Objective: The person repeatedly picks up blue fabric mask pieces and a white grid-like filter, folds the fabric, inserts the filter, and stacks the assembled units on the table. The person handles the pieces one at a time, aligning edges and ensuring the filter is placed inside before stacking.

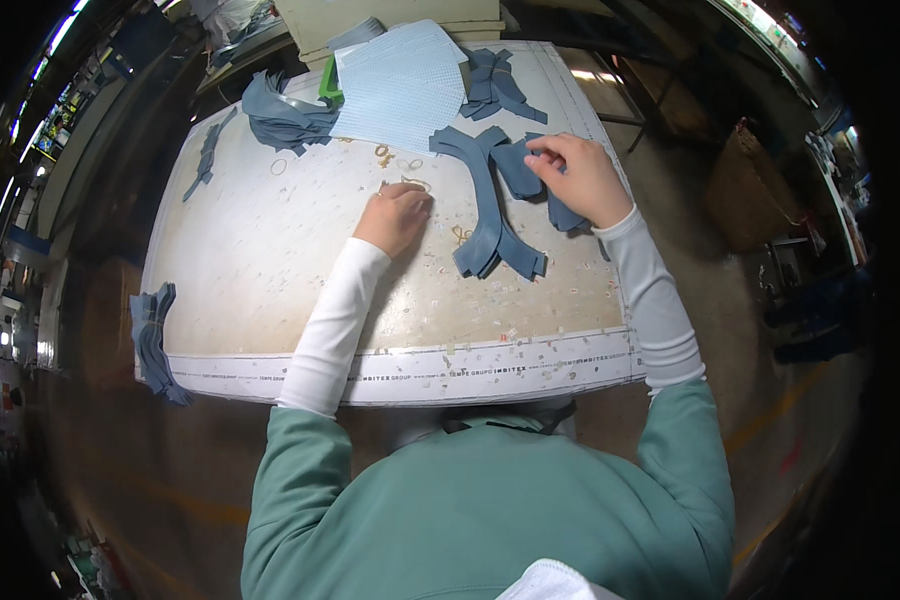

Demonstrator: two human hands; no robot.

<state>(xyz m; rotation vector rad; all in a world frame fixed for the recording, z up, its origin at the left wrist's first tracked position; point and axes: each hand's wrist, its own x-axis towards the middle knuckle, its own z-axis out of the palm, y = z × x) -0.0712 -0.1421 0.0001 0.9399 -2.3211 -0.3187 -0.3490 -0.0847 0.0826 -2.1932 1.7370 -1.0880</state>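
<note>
My left hand [395, 215] is at the middle of the white table, fingers curled together with the tips on a tan rubber band [417, 183]. To the right, my right hand [582, 178] hangs over a short stack of blue-grey cut pieces [518, 170], its thumb and bent fingers apart with nothing visible between them. Another blue-grey bundle [564, 214] lies partly hidden below that hand. Between my hands spreads a stack of long, curved blue-grey strips [485, 205] with forked ends. More rubber bands [461, 235] lie beside its lower part.
Light blue patterned sheets [400, 85] lie at the far side, partly covering a green object [329, 78]. Blue-grey bundles sit at the far left [285, 115], far right [495, 85] and near left corner [155, 345]. Small scraps dot the table [240, 260]. A brown sack [755, 190] stands to the right.
</note>
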